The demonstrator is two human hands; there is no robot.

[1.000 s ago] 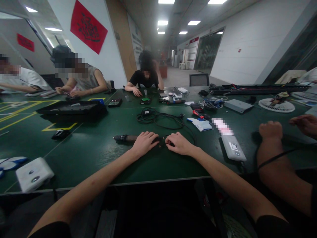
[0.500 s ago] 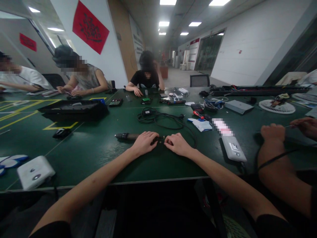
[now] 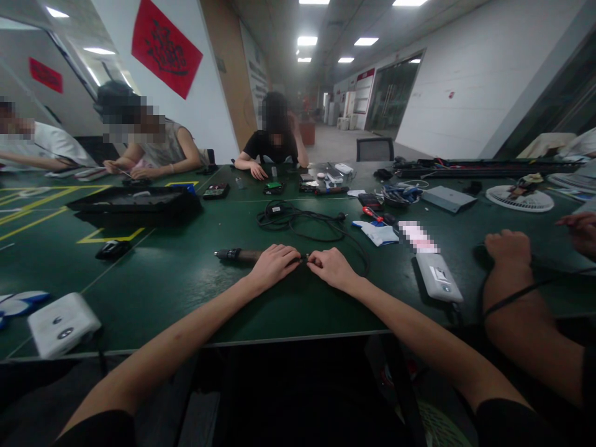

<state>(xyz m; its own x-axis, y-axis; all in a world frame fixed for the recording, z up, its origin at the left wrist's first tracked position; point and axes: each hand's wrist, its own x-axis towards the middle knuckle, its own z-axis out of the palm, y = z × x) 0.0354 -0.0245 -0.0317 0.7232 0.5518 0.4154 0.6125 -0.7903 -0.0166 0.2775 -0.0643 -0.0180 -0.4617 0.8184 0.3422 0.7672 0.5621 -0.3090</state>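
My left hand rests curled over a dark rod-shaped tool that lies flat on the green table, its tip pointing left. My right hand is closed, its fingers pinched on a small dark part at the tool's right end, close to a black cable. The two hands almost touch. What the right fingers hold is too small to name.
A white device lies to my right, another white box at the front left edge. A black tray stands at the left. A co-worker's forearm and fist rest at the right. Several people sit across the table.
My two hands have drawn slightly closer together over the tool. The co-worker's far hand at the right has shifted further right.
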